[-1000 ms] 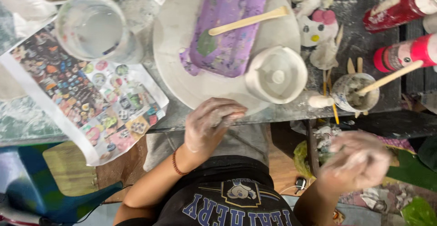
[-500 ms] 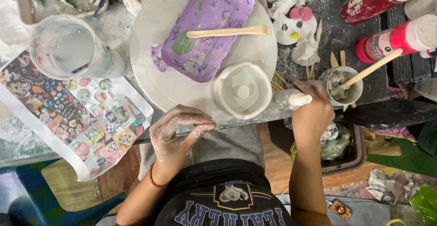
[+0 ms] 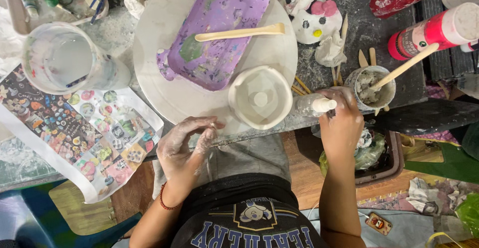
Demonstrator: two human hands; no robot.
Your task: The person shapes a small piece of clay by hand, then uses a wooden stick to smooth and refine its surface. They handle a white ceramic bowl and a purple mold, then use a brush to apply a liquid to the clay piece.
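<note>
Clutter covers the grey, plaster-dusted desk [image 3: 359, 28], seen from above. At its middle lies a round white board [image 3: 164, 93] carrying a purple rectangular mould [image 3: 219, 33] with a wooden stick [image 3: 239, 32] laid across it. Near the board's front edge sits a white round mould [image 3: 260, 97]. The right hand [image 3: 341, 123] reaches to the desk edge just right of that mould, its fingers [image 3: 344, 101] closed around a small clear bottle with a white cap [image 3: 313, 105]. Just beyond stands a small cup of paste [image 3: 370, 86] with a wooden stirrer [image 3: 406, 64] leaning in it. The left hand [image 3: 187, 143], coated in white residue, hovers at the front edge of the board, fingers [image 3: 204, 125] loosely curled and holding nothing. A clear measuring cup [image 3: 60, 58] stands to the left, above a colourful printed sheet [image 3: 75, 128].
</note>
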